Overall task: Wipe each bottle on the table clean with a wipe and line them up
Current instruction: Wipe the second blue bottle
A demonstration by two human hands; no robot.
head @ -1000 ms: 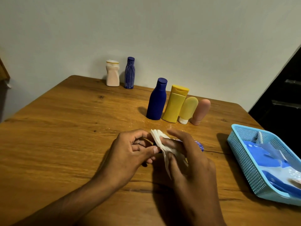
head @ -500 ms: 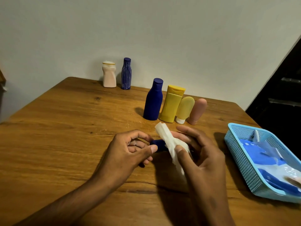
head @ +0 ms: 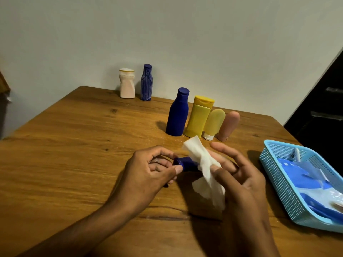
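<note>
Holding a small dark blue bottle [head: 186,164] sideways just above the wooden table [head: 74,145], near its front middle. Left hand [head: 148,175] gripping the bottle's cap end, thumb and curled fingers closed round it. Right hand [head: 239,175] wrapping a white wipe [head: 202,164] round the bottle's body, thumb pressing the wipe down, index and other fingers spread apart and only loosely bent, the bottle's far end hidden beneath wipe and palm. Standing upright in a tight row further back: a blue bottle [head: 177,113], a yellow bottle [head: 200,116], a pale yellow tube [head: 213,124] and a pink tube [head: 228,126]. Standing side by side at the far edge by the wall: a white bottle [head: 127,83] and a blue striped bottle [head: 146,82]. Sitting at the right: a light blue basket [head: 278,175] holding blue and white packets.
</note>
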